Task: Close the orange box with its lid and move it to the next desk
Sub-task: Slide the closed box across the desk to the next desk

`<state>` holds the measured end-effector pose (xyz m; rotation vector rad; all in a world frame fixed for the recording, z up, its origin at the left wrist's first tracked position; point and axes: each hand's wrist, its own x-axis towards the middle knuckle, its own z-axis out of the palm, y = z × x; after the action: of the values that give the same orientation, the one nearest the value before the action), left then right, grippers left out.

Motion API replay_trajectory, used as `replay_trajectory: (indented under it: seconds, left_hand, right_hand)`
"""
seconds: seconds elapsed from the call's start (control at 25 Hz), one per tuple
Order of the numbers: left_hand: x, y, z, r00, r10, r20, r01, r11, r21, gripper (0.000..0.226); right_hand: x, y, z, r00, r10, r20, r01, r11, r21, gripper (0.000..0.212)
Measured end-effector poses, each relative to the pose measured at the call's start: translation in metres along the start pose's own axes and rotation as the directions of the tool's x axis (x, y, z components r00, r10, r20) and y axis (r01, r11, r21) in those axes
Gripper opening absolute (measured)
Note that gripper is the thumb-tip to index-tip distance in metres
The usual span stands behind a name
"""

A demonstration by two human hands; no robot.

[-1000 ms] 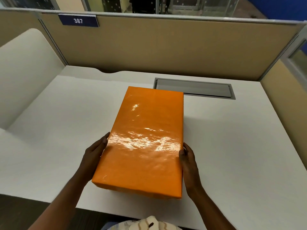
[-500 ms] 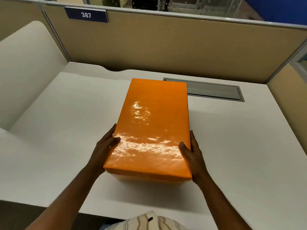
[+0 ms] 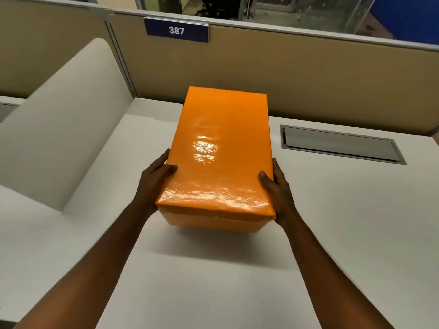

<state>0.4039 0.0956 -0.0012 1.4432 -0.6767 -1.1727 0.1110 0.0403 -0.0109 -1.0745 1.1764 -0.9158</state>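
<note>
Nearest to me, two bare forearms reach forward over the white desk (image 3: 344,233). The left hand (image 3: 155,178) presses the left side of the orange box (image 3: 221,162), its thumb lying on the top edge; the right hand (image 3: 276,189) presses the opposite side, also with the thumb on top. Both hands clasp the box. The glossy lid (image 3: 223,143) is already on, and its near edge sits over the paler lower part. The box seems to be lifted a little, because a soft shadow lies under it.

To carry it well, I think the person should keep equal pressure from both sides, hold it level so the lid does not slip, and pass it over the curved white divider (image 3: 59,129) on the left without bumping.

I count one box, one lid, two hands. Farther back there is one grey cable hatch (image 3: 339,144), then the beige partition (image 3: 308,79) with one number plate "387" (image 3: 177,30).
</note>
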Motion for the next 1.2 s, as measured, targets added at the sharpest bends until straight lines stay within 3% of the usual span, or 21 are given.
replay_trajectory:
  seconds: [0.4,0.72,1.04,1.2]
  left_hand:
    - [0.099,0.056,-0.117,0.991,0.063,-0.122,-0.050,0.993,0.105,0.050]
    - [0.154,0.069,-0.174,0.984,0.088,-0.157,-0.042,0.960,0.276,0.046]
    - [0.193,0.092,-0.206,0.993,-0.016,-0.117,0.081,0.816,0.572,0.053]
    - [0.196,0.083,-0.204,0.957,0.235,-0.169,-0.028,0.654,0.756,0.050]
  right_hand:
    - [0.105,-0.029,0.146,0.990,-0.021,0.143,0.029,0.998,-0.055,0.064]
    - [0.148,-0.022,0.209,0.985,-0.001,0.174,0.020,0.994,-0.107,0.067]
    - [0.172,-0.004,0.257,0.992,0.062,0.109,-0.055,0.996,-0.067,0.070]
    - [0.180,-0.003,0.271,0.995,0.075,0.061,-0.071,0.996,-0.062,0.069]
